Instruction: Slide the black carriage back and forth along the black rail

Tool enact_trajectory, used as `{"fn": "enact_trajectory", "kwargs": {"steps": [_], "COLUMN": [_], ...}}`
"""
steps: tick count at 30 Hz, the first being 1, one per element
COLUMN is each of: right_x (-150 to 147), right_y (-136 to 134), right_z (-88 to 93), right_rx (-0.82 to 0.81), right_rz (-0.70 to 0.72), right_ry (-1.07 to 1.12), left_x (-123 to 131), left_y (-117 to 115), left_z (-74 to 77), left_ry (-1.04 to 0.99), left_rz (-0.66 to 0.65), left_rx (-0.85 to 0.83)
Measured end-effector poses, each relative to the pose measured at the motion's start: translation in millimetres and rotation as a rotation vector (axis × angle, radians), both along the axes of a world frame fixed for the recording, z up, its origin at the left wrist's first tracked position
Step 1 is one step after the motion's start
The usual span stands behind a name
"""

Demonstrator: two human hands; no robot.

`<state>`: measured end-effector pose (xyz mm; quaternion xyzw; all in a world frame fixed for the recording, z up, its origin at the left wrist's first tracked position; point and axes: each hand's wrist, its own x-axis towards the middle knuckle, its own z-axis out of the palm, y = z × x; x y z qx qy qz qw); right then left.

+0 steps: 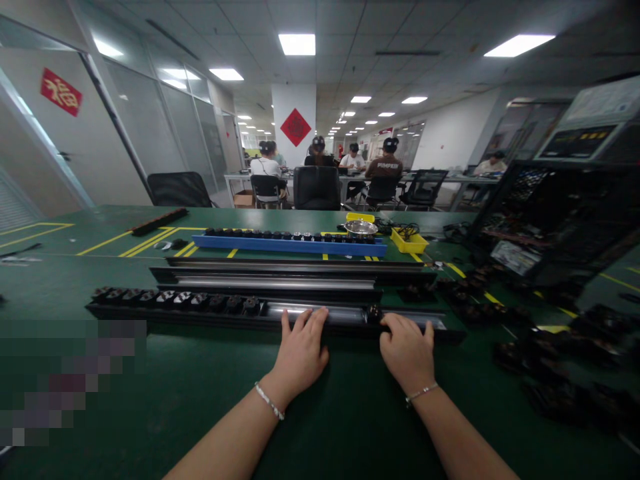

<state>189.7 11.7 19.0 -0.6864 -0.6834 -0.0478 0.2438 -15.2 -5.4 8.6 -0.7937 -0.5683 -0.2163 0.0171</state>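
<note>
Before me on the green table lies a long black rail (350, 329), a channel with a shiny inner floor. Black socket modules (217, 303) fill its left part in a row. My left hand (301, 350) rests on the rail right of that row, fingers stretched over the near edge, thumb apart, holding nothing. A single black module (373, 313) sits further right in the channel. At its right side are the curled fingers of my right hand (409, 350), closed against the module; the thumb is mostly hidden.
Behind lie more black rails (270, 283) and a blue rail (290, 247) filled with modules. A yellow bin (409, 241) and a metal bowl (361, 228) stand beyond. Loose black parts (555, 347) and an open computer case (545, 220) occupy the right. People (384, 163) sit farther back.
</note>
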Motion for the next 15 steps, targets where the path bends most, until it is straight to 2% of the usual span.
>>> {"fn": "enact_trajectory", "kwargs": {"steps": [15], "right_x": [6.9], "right_y": [1.2], "right_z": [0.5], "right_rx": [-0.008], "right_rz": [-0.063], "right_ry": [-0.019], "left_x": [0.9], "left_y": [-0.6], "left_z": [1.9], "left_ry": [0.024], "left_rz": [0.018], "left_rx": [-0.010]}}
